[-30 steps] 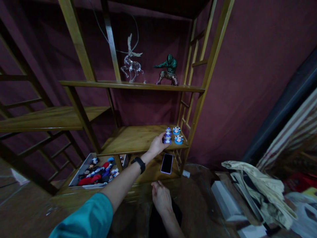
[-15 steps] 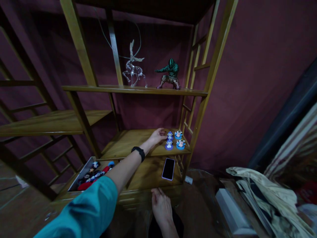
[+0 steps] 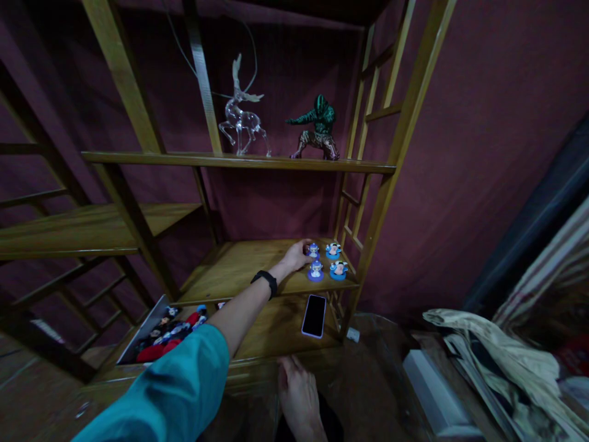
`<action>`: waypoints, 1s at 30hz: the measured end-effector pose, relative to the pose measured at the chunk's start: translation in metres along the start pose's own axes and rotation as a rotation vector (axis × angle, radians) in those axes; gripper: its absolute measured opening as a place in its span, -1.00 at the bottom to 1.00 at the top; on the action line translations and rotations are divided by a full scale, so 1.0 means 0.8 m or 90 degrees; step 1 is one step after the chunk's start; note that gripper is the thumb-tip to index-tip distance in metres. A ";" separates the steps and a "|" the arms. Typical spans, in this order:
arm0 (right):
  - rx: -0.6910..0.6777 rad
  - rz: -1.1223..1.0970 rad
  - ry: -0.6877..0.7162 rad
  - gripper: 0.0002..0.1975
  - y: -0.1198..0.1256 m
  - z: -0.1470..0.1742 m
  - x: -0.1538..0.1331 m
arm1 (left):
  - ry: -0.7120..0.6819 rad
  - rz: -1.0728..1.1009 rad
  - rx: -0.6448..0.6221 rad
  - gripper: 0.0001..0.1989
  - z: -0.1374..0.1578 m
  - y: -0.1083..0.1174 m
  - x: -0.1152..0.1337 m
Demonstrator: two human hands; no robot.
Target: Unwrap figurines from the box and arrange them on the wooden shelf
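Note:
My left hand (image 3: 296, 256) reaches over the middle shelf, its thumb and fingers closed around the rear small purple-and-white figurine (image 3: 313, 250), which stands on a round purple base. Just in front is a matching purple figurine (image 3: 315, 271). To the right stand two pink-and-blue figurines on blue bases, a rear one (image 3: 333, 250) and a front one (image 3: 338, 270). Low in the view, my right hand (image 3: 298, 393) holds nothing; its fingers stretch forward near the front edge of the lower shelf, partly in shadow.
A phone (image 3: 314, 316) lies on the lower shelf, left of which a box (image 3: 138, 334) holds several figurines. A clear deer (image 3: 243, 126) and a green crouching figure (image 3: 319, 126) stand on the upper shelf (image 3: 257, 161). Folded cloth (image 3: 488, 344) lies at the right.
My left hand has closed around the rear purple figurine, which has shifted slightly left of the front one. The view has moved a little closer. My right hand stays low.

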State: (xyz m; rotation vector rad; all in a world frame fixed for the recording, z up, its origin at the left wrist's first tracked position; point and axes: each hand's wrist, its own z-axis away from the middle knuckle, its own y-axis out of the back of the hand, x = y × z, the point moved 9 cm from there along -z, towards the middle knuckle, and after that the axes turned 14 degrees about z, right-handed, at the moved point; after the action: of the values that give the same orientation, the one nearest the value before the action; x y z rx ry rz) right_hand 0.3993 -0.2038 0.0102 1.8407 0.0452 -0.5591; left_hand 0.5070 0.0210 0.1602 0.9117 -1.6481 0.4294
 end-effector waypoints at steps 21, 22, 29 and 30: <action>0.000 -0.006 -0.010 -0.70 0.002 0.003 -0.005 | 0.034 0.099 0.012 -0.33 0.001 -0.001 -0.007; -0.003 -0.004 -0.009 -0.70 0.002 0.003 -0.006 | 0.035 0.106 0.016 -0.33 0.002 -0.002 -0.006; -0.002 0.028 -0.004 -0.70 0.005 0.006 -0.006 | 0.045 0.148 0.115 -0.50 0.035 0.028 0.010; 0.001 0.027 0.002 -0.70 0.007 0.006 -0.006 | 0.052 0.138 0.139 -0.53 0.046 0.037 0.010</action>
State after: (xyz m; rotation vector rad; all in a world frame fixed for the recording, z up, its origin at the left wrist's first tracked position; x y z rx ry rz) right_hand 0.3950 -0.2086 0.0157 1.8404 0.0069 -0.5273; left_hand 0.4603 0.0108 0.1629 0.8640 -1.6524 0.7981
